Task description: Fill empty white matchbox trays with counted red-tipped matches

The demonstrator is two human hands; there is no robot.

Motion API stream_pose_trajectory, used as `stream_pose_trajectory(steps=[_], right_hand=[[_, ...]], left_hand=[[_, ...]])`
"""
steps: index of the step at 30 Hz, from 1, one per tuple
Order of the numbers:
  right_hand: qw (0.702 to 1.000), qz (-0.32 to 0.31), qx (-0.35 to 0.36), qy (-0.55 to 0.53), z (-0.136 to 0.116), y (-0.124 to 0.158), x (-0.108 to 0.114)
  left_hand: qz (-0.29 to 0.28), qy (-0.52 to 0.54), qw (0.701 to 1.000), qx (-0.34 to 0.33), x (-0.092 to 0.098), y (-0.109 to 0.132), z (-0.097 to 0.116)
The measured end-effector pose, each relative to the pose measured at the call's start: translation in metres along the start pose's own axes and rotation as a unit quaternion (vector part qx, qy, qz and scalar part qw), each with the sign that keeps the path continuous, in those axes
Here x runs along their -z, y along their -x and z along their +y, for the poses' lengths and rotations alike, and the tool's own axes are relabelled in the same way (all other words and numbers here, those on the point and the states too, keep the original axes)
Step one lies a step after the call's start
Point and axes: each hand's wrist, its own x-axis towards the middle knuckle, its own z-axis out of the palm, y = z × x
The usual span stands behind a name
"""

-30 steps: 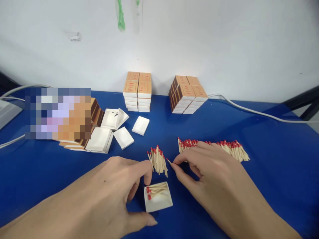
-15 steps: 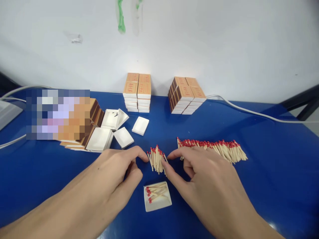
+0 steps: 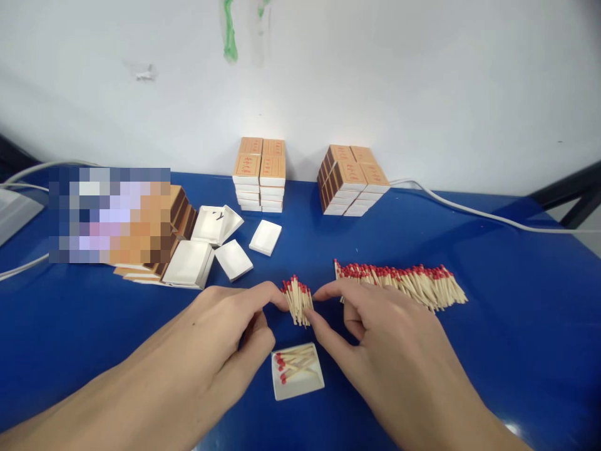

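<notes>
The left hand (image 3: 220, 338), loosely curled with thumb and forefinger apart and holding nothing, touches the left side of a small pile of red-tipped pale wooden matches (image 3: 297, 304). The right hand's (image 3: 382, 335) slightly parted thumb and forefinger meet its right side; whether they grip any is hard to tell. A shallow white rectangular tray (image 3: 304, 387) holding several more lies nearer the person.

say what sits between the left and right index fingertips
In the head view, a small bunch of red-headed matches sits between the index fingertips of the left hand and the right hand.
</notes>
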Motion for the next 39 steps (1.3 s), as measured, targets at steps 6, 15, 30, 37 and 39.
stream_pose_trajectory(steps=[6, 15, 30, 37, 39], right_hand=[[1.000, 0.000, -0.011, 0.008, -0.0013, -0.0018, -0.0004], [0.998, 0.027, -0.001, 0.053, 0.0001, -0.0006, -0.0005], [0.993, 0.059, 0.031, 0.095, -0.0026, 0.0013, -0.0030], [0.990, 0.051, 0.074, 0.111, 0.0007, 0.0004, -0.0035], [0.987, 0.041, 0.095, 0.119, 0.0009, 0.0003, -0.0032]], left_hand=[[-0.012, 0.005, 1.000, 0.004, 0.0023, -0.0040, 0.0007], [-0.015, -0.014, 1.000, 0.001, 0.0043, -0.0037, -0.0014], [0.003, -0.029, 0.999, -0.041, 0.0060, -0.0033, 0.0002], [0.008, -0.016, 0.998, -0.055, 0.0082, -0.0031, 0.0033], [-0.001, -0.016, 0.998, -0.056, 0.0076, -0.0047, 0.0055]])
